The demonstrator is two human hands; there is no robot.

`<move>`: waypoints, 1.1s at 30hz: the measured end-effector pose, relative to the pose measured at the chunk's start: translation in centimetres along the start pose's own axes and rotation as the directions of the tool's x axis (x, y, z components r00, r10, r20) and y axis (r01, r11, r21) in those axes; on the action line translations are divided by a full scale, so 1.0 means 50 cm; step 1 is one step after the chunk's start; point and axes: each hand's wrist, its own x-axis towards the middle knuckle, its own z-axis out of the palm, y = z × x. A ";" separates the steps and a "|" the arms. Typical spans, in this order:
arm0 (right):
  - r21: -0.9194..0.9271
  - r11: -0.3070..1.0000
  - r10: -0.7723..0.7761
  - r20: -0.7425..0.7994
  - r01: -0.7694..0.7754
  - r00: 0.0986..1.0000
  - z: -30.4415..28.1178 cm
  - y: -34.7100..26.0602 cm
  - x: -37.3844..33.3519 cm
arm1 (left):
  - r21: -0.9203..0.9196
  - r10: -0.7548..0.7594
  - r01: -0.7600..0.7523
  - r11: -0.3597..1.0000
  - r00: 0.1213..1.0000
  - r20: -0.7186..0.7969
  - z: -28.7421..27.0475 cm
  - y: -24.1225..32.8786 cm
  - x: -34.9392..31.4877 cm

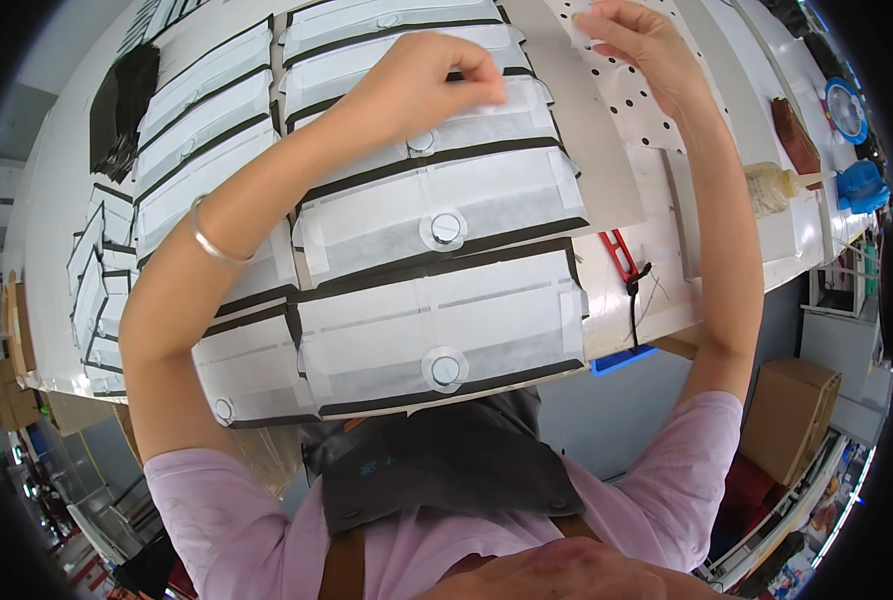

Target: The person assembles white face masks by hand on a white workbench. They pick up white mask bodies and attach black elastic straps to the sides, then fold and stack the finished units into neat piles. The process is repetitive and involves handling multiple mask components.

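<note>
My left hand (436,80) is closed over the third panel up in the middle column, thumb and fingertips pressed together. Whatever lies between them is too small and blurred to make out. Beneath it is a white panel with black edging (366,160), which has a round silvery disc (422,141) on it. At the upper right, my right hand (648,50) hovers over a white sheet with black dots (656,122). Its thumb and forefinger come together in a pinch, and I cannot see what they hold, if anything.
Similar panels with discs (436,325) overlap in columns toward me. Black strips (124,110) are piled at the far left, with folded white pieces (101,290) nearer. On the right lie a red-handled tool (618,255), a clear squeeze bottle (769,190) and a small blue fan (845,110).
</note>
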 end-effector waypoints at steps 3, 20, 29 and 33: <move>0.049 0.995 0.083 0.104 -0.089 0.991 0.026 0.030 -0.004 | -0.005 -0.079 0.079 0.997 0.995 0.054 -0.008 0.027 -0.048; -0.021 0.992 0.123 0.050 -0.122 0.991 0.107 0.066 0.054 | -0.028 0.050 -0.045 0.999 0.975 0.219 0.005 0.002 0.016; -0.029 0.996 0.087 0.011 -0.086 0.996 0.122 0.080 0.050 | -0.010 0.054 -0.053 0.999 0.965 0.258 0.005 -0.002 0.027; -0.058 0.995 0.085 0.006 -0.085 0.996 0.124 0.083 0.051 | -0.004 0.036 -0.037 0.999 0.952 0.305 -0.004 0.003 0.035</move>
